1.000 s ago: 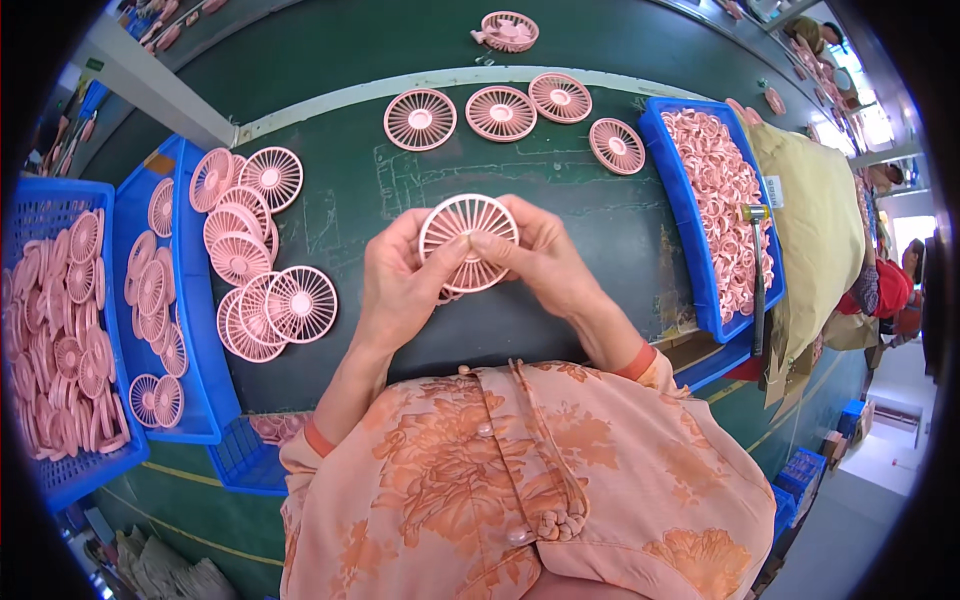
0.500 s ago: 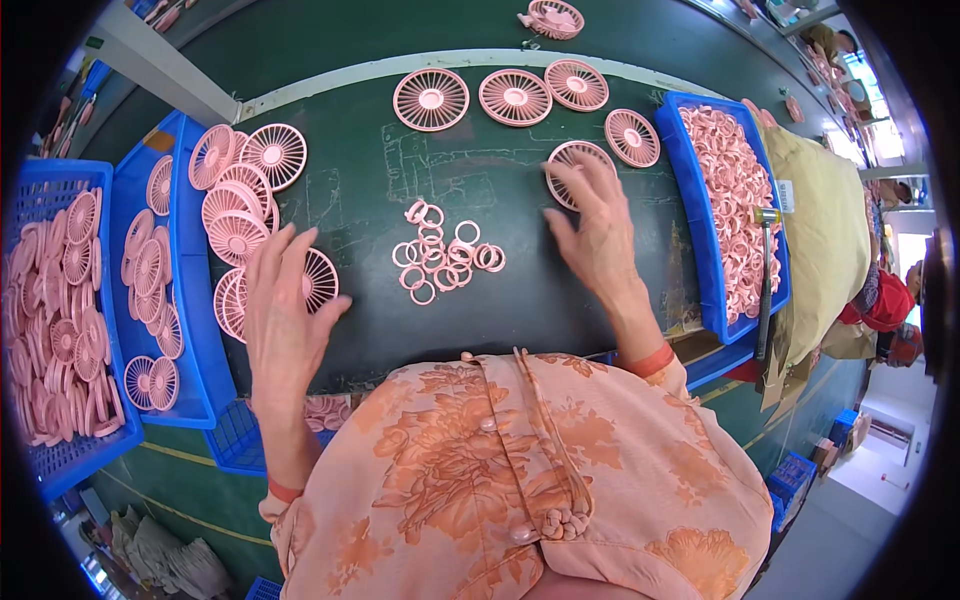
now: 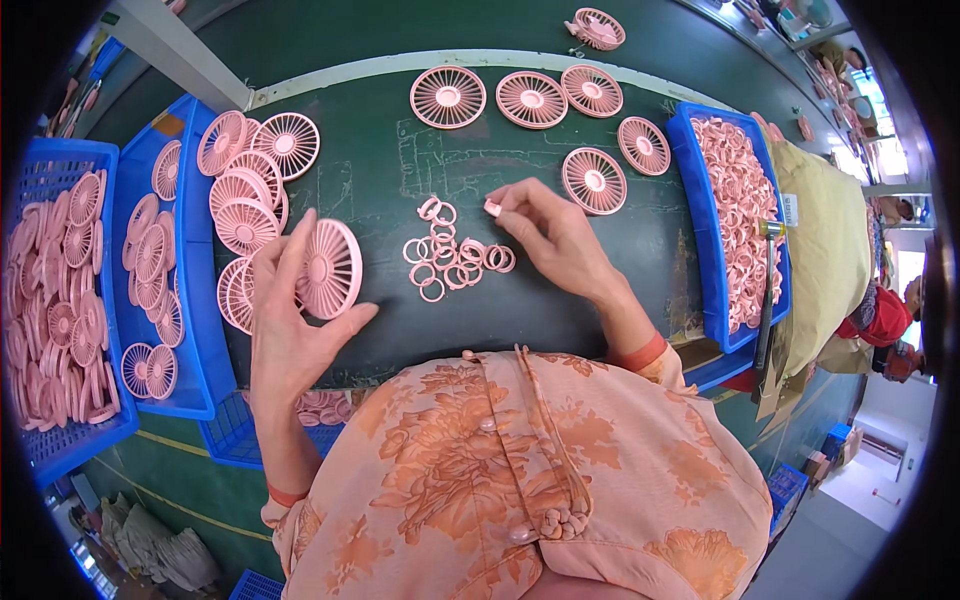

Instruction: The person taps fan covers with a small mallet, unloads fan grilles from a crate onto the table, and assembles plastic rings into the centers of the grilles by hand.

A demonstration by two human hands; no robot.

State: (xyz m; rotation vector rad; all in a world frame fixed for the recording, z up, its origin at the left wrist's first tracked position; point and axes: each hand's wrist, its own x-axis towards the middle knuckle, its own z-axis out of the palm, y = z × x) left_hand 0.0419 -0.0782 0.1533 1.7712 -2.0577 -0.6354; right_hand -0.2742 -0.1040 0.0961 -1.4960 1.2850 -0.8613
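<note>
My left hand [image 3: 285, 330] grips a pink spoked fan grille [image 3: 332, 268], tilted up off the table with its fingers behind and its thumb apart below. Beside it lie several more pink fan grilles [image 3: 245, 226] in an overlapping pile. In the middle, a loose cluster of pink rings [image 3: 444, 257] rests on the dark green table [image 3: 450, 335]. Just above and right of that cluster, my right hand [image 3: 555, 240] is closed in a pinch on a small pink ring [image 3: 492, 208], mostly covered by the fingertips.
Further pink grilles [image 3: 594, 181] lie flat at the back and right. A blue tray [image 3: 712, 290] heaped with pink rings stands on the right, a hammer [image 3: 768, 290] across its edge. Blue crates [image 3: 195, 330] of grilles stand on the left. A pale rail [image 3: 400, 62] borders the table's far side.
My left hand has raised a grille from the pile's edge. The right hand has moved left, off a grille that stays on the table, and now pinches a ring. The view has shifted slightly.
</note>
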